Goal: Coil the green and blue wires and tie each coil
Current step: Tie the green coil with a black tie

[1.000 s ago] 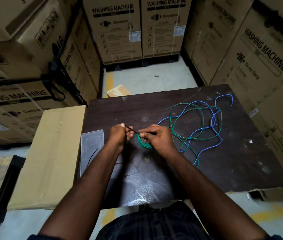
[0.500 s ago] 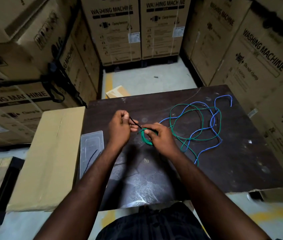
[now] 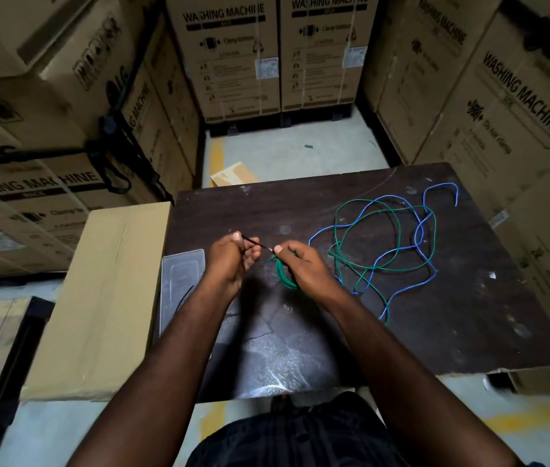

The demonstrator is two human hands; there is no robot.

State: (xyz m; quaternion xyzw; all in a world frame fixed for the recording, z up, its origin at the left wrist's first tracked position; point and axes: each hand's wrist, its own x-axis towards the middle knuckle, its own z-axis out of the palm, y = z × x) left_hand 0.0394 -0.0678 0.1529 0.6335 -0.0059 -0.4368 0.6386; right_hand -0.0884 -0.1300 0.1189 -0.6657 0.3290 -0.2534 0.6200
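Head view, looking down: a dark wooden table point(image 3: 468, 315) stands hemmed in by stacked cardboard washing-machine boxes point(image 3: 502, 106) on the left, at the back and on the right. A plain cardboard carton point(image 3: 105, 298) lies against the table's left edge. Just inside that edge sits a clear plastic tray point(image 3: 182, 284) with a thin black strand in it. A small cardboard piece point(image 3: 231, 175) lies on the floor beyond the table's far edge.

Two bare forearms reach in from below, and they hide part of the tabletop near the middle. The right hand point(image 3: 303, 267) is closed around a small green wire coil point(image 3: 282, 274), which shows at the hand's left side. The left hand point(image 3: 229, 257) pinches one end of a thin black tie point(image 3: 256, 243), which runs across to the right hand's fingertips at the coil. To the right of the hands, the uncoiled green wire point(image 3: 364, 210) lies in loose loops on the table, tangled with the blue wire point(image 3: 435, 188), which nothing grips.
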